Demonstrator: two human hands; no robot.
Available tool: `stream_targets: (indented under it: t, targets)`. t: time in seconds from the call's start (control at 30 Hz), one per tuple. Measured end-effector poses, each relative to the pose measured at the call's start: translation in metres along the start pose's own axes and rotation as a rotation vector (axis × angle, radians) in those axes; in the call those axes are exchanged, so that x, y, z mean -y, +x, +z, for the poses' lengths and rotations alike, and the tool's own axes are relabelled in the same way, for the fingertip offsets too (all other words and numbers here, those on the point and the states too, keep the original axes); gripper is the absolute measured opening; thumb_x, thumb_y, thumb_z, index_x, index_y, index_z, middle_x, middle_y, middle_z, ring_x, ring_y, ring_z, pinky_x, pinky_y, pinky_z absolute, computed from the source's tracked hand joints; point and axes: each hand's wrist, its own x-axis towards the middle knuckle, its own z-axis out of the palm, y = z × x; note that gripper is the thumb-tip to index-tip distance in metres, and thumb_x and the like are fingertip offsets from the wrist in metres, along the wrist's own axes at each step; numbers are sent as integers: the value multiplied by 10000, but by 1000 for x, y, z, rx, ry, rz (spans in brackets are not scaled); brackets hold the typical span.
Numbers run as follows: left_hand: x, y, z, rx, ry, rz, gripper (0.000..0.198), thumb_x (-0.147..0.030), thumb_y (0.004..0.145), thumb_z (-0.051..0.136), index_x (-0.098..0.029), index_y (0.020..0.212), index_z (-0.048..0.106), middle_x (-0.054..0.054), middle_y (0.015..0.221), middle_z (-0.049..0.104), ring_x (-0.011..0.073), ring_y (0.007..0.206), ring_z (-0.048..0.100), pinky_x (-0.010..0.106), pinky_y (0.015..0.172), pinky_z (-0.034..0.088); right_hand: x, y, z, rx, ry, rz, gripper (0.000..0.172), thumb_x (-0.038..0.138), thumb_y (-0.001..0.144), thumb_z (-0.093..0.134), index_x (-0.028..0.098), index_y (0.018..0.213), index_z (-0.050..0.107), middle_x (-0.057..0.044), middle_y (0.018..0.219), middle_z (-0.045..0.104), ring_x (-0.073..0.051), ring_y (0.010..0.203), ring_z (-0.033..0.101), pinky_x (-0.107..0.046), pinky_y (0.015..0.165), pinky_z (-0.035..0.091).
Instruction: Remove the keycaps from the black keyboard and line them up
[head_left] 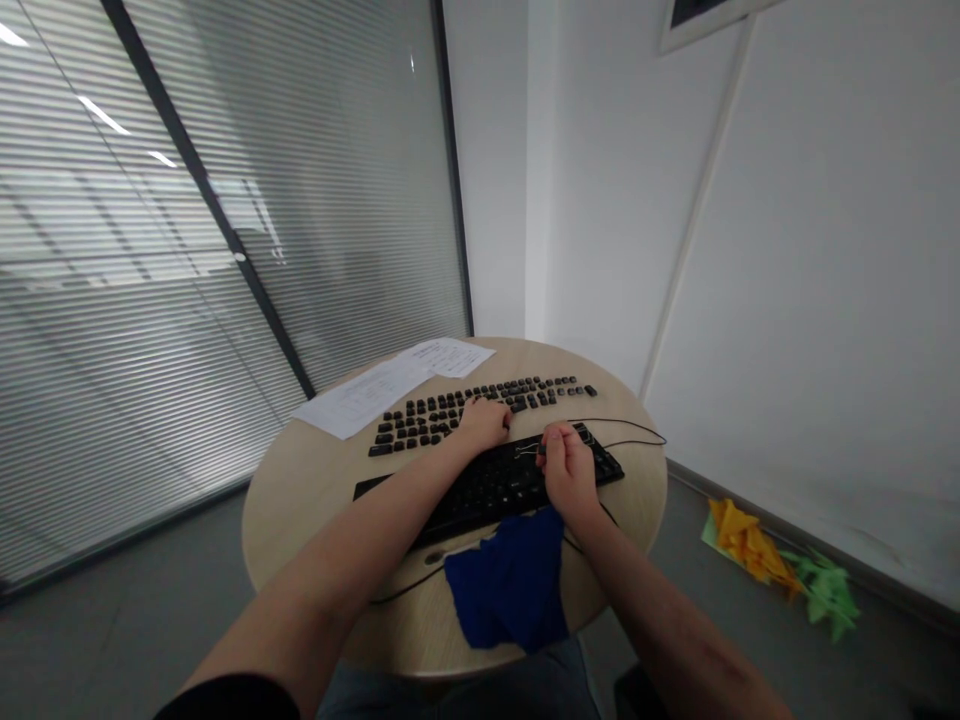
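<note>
A black keyboard (487,490) lies slanted across the round table. Beyond it, loose black keycaps (420,425) are laid out in rows like a keyboard's layout. My left hand (486,424) is at the near edge of these rows, fingers curled down, with a dark keycap (508,420) at its fingertips. Over the right part of the keyboard, my right hand (568,468) is closed around a thin wire tool, which looks like a wire keycap puller (526,452); its wire end points left. The fingers hide the rest of the tool.
A blue cloth (514,585) lies at the table's near edge, against the keyboard. Printed papers (375,392) lie at the far left. A black cable (634,428) loops at the right. Orange cloth or paper (750,540) and a green piece (825,590) lie on the floor.
</note>
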Motion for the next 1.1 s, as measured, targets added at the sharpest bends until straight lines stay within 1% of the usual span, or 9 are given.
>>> stream_targets:
  t: [0.2, 0.47, 0.73, 0.9, 1.0, 1.1]
  targets:
    - [0, 0, -4, 29, 28, -48, 155, -243, 759, 672, -243, 895, 745, 76, 998, 754, 296, 1063, 626, 468, 987, 399, 4, 0, -1, 7, -4, -2, 367, 450, 1014, 389, 218, 776, 544, 9, 576, 590, -152, 517, 581, -246, 526, 406]
    - [3, -2, -3, 20, 50, -61, 175, -337, 793, 657, -254, 908, 759, 82, 1076, 739, 301, 1118, 587, 468, 998, 390, 6, 1, -2, 11, -50, 1, 367, 445, 1007, 391, 214, 776, 558, 3, 572, 601, -155, 511, 593, -250, 526, 407]
    - [0, 1, 1, -29, 61, -92, 183, -277, 852, 604, -204, 907, 762, 131, 1099, 726, 318, 1145, 567, 496, 1020, 374, 4, 1, -1, 16, -44, 4, 364, 463, 1003, 395, 223, 766, 533, 5, 589, 595, -161, 538, 599, -252, 534, 419]
    - [1, 3, 1, -57, 38, -102, 176, -273, 860, 599, -189, 885, 753, 148, 1064, 727, 327, 1118, 580, 496, 992, 396, 4, 1, -1, 26, -37, 4, 363, 463, 1007, 388, 226, 771, 528, 18, 575, 577, -155, 522, 583, -254, 541, 421]
    - [7, 1, -5, -80, 11, -89, 149, -304, 847, 641, -201, 881, 744, 126, 1055, 727, 319, 1104, 591, 478, 996, 398, 3, 1, -2, 17, -31, 8, 358, 461, 1008, 382, 226, 781, 527, 21, 570, 566, -154, 512, 576, -255, 532, 419]
    - [25, -7, -20, -122, -2, -99, 161, -303, 860, 630, -213, 942, 735, 111, 1072, 721, 310, 1112, 592, 462, 1011, 391, 2, 0, -2, 21, -11, 7, 349, 454, 1010, 383, 227, 787, 524, 22, 572, 561, -151, 508, 568, -254, 524, 415]
